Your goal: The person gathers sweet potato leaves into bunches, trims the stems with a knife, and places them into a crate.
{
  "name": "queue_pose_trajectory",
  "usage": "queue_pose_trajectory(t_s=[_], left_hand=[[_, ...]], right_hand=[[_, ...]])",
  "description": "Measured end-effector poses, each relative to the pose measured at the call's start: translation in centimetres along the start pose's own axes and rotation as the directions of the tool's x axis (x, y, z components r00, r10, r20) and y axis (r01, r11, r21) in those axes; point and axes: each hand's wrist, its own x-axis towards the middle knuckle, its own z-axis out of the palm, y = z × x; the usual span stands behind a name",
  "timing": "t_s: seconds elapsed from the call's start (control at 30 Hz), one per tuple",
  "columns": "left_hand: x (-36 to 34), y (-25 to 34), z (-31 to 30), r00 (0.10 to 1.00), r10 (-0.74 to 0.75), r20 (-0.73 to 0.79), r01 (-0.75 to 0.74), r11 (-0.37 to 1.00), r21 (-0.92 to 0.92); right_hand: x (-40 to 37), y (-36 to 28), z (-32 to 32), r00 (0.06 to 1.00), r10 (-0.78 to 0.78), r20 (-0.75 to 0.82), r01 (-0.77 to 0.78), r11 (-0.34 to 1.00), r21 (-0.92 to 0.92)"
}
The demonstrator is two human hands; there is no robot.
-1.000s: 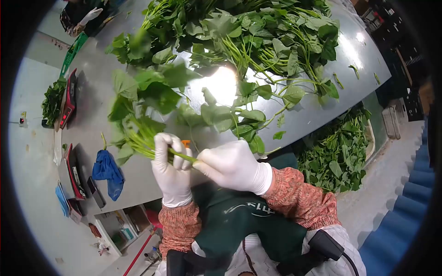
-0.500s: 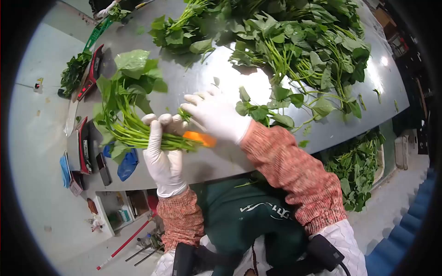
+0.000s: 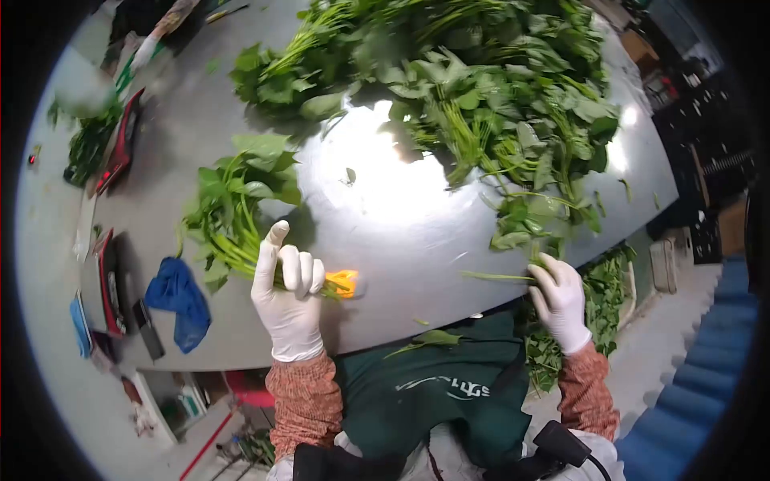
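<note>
My left hand point(image 3: 293, 293), in a white glove, is closed round the stems of a bunch of leafy greens point(image 3: 241, 212). Its leaves fan out up and to the left above the metal table. A small bright orange object point(image 3: 342, 282) shows at the cut stem ends beside my left fingers; its kind is unclear. My right hand point(image 3: 561, 303), also gloved, pinches a leafy green stem point(image 3: 499, 276) near the front edge of the table. The stem reaches left from my fingertips, and leaves lie just above them.
A large heap of greens point(image 3: 481, 96) covers the back of the metal table point(image 3: 401, 264). At left are a blue cloth or bag point(image 3: 180, 301) and red-edged scales point(image 3: 120, 152). More greens point(image 3: 605, 297) sit below the right edge. Another person's gloved hand point(image 3: 146, 52) is at far left.
My right hand has moved from beside the bunch to the right front edge and now pinches a stem. My left hand keeps the bunch, its fingers curled further round the stems.
</note>
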Motion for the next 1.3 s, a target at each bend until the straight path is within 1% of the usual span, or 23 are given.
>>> queue_pose_trajectory(t_s=[0.07,0.1,0.17,0.2,0.27,0.33,0.37,0.4,0.43,0.47,0.53,0.57,0.63,0.67,0.73,0.83,0.87,0.93,1.03,1.13,1.17,1.27,1.3], left_hand=[[0.7,-0.9,1.7,0.999,-0.044,-0.019,0.045,0.997,0.060],[1.1,-1.4,1.8,0.998,-0.049,0.049,0.045,0.995,0.094],[1.8,-2.3,2.0,0.982,-0.051,0.184,0.021,0.987,0.161],[1.9,-2.6,2.5,0.985,-0.050,0.167,0.016,0.981,0.194],[1.9,-3.2,3.8,0.990,-0.034,0.136,-0.003,0.965,0.262],[1.5,-3.0,4.6,0.986,-0.046,0.162,0.006,0.971,0.237],[1.3,-2.8,4.9,0.983,-0.048,0.175,0.011,0.978,0.206],[1.1,-2.6,5.0,0.981,-0.048,0.186,0.015,0.984,0.175],[1.0,-2.3,4.8,0.980,-0.031,0.197,0.001,0.989,0.150],[0.7,-2.0,4.6,0.985,-0.024,0.174,0.001,0.992,0.128],[0.1,-1.6,4.0,0.992,-0.009,0.123,-0.001,0.997,0.080],[-0.2,-1.5,3.6,0.995,0.005,0.103,-0.012,0.998,0.069],[-0.2,-1.0,2.6,0.996,0.011,0.094,-0.016,0.998,0.060],[-0.5,-1.0,2.1,0.997,0.014,0.075,-0.018,0.999,0.049],[-0.5,-1.4,2.1,1.000,-0.012,0.006,0.012,0.999,0.040],[-0.1,-2.6,2.7,0.997,-0.079,-0.004,0.079,0.997,0.016],[0.0,-3.0,3.0,0.995,-0.101,-0.008,0.101,0.995,0.013],[-0.1,-3.1,3.4,0.993,-0.108,-0.047,0.110,0.993,0.039],[-0.1,-2.9,3.3,0.992,-0.104,-0.078,0.111,0.989,0.096],[-0.2,-2.7,4.0,0.989,-0.130,-0.074,0.140,0.976,0.164],[-0.4,-3.0,4.3,0.985,-0.123,-0.119,0.145,0.970,0.197],[-0.6,-3.3,5.7,0.968,-0.181,-0.175,0.237,0.888,0.394],[-0.7,-3.8,5.5,0.965,-0.193,-0.178,0.249,0.885,0.394]], right_hand=[[-2.4,2.1,-2.6,0.992,0.123,0.023,-0.115,0.972,-0.206],[-2.7,2.4,-3.6,0.989,0.146,-0.021,-0.147,0.955,-0.257],[-1.3,0.8,-4.8,0.948,0.253,-0.192,-0.269,0.961,-0.059],[0.0,-0.3,-4.9,0.916,0.296,-0.272,-0.285,0.955,0.078],[3.7,-2.5,-3.5,0.898,0.295,-0.326,-0.162,0.911,0.379],[8.3,-4.6,-1.1,0.904,0.363,-0.228,-0.173,0.795,0.581],[10.8,-4.7,1.2,0.893,0.369,-0.259,-0.139,0.772,0.620],[13.2,-4.6,3.1,0.886,0.422,-0.192,-0.219,0.746,0.629],[15.7,-5.2,3.6,0.872,0.458,-0.172,-0.277,0.752,0.599],[17.9,-5.3,4.6,0.868,0.475,-0.148,-0.359,0.803,0.476],[21.0,-5.4,5.1,0.852,0.519,0.060,-0.495,0.764,0.414],[21.0,-5.8,4.6,0.865,0.501,0.017,-0.403,0.674,0.620],[19.6,-6.7,2.4,0.896,0.431,-0.109,-0.152,0.528,0.836],[18.4,-7.5,0.2,0.908,0.378,-0.181,-0.091,0.599,0.795],[16.5,-7.3,0.6,0.931,0.356,-0.082,-0.091,0.442,0.893],[15.1,-6.2,-0.4,0.928,0.257,0.269,-0.348,0.348,0.870],[14.8,-6.1,0.4,0.945,0.209,0.251,-0.294,0.215,0.931],[13.6,-6.9,-1.0,0.910,0.229,0.346,-0.344,-0.049,0.938],[12.7,-7.0,1.0,0.936,0.261,0.235,-0.222,-0.080,0.972],[11.6,-7.8,1.8,0.952,0.282,0.121,-0.188,0.225,0.956],[11.1,-8.4,1.4,0.949,0.287,0.130,-0.233,0.360,0.904],[10.3,-9.8,1.0,0.970,0.049,-0.238,0.116,0.767,0.631],[10.1,-10.2,0.8,0.968,-0.064,-0.243,0.182,0.844,0.504]])
